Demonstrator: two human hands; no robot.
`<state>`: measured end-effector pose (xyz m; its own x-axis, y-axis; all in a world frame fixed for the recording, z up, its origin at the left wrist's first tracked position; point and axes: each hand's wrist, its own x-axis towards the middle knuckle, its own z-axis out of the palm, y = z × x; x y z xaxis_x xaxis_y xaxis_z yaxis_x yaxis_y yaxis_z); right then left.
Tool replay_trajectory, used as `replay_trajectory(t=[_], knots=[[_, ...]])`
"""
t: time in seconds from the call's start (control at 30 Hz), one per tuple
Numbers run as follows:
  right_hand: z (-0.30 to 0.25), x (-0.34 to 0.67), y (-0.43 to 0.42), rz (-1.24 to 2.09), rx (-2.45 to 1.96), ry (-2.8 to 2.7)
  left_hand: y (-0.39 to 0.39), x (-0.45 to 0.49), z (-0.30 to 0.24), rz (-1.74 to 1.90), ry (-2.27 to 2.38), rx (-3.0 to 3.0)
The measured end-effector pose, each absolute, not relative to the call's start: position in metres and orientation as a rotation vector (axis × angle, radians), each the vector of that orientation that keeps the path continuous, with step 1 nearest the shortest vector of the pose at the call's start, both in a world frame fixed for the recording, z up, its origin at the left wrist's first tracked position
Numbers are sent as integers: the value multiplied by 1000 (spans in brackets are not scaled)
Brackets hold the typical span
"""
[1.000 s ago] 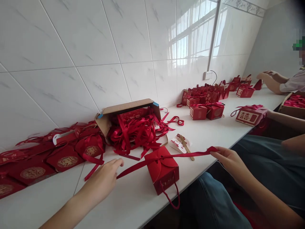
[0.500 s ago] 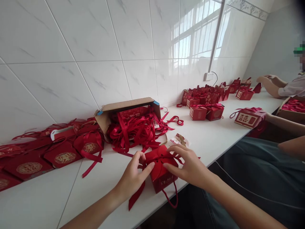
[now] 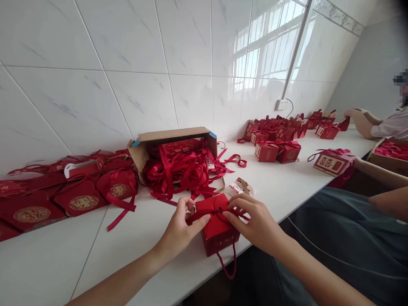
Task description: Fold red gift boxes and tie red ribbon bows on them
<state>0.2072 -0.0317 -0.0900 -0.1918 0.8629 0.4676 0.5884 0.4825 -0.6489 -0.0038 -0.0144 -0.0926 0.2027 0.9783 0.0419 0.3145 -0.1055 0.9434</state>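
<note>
A small red gift box (image 3: 219, 238) with a rope handle (image 3: 230, 267) stands close to the table's front edge, between my hands. A dark red ribbon (image 3: 218, 211) crosses its top and meets in a knot or bow there. My left hand (image 3: 188, 221) is at the box's left side, thumb and fingers closed on the ribbon. On the right side my right hand (image 3: 247, 212) pinches the ribbon near the knot. The ribbon ends are partly hidden by my fingers.
An open cardboard box (image 3: 175, 136) spills red ribbons (image 3: 181, 174) behind my hands. Finished-looking red boxes (image 3: 83, 199) line the wall at left. More red boxes (image 3: 277, 129) stand at right, near a co-worker's arm (image 3: 379, 170). Paper scraps (image 3: 240, 187) lie behind my right hand.
The ribbon's loose end that hung over the box's left front is now up at my left hand. The flaps on top lie flatter, and my fingers have closed on the ribbon.
</note>
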Motion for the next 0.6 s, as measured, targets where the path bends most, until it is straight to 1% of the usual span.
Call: replay_trajectory(t=[0.17,0.23,0.37,0.53,0.6], knots=[[-92,218,-19,804,-1295,-1826,-10,-8,-92,850,1262,1680],[-89,221,-15,876,-1297,-1828,-11,-9,-87,823,1271,1736],[-86,227,-14,784,-1321,-1925,-14,-11,-77,787,1330,1844],[-82,241,-22,775,-1207,-1972,-9,-21,-71,836,1363,2072],[-77,247,-28,734,-1153,-2049,-5,-28,-67,780,1405,2084]])
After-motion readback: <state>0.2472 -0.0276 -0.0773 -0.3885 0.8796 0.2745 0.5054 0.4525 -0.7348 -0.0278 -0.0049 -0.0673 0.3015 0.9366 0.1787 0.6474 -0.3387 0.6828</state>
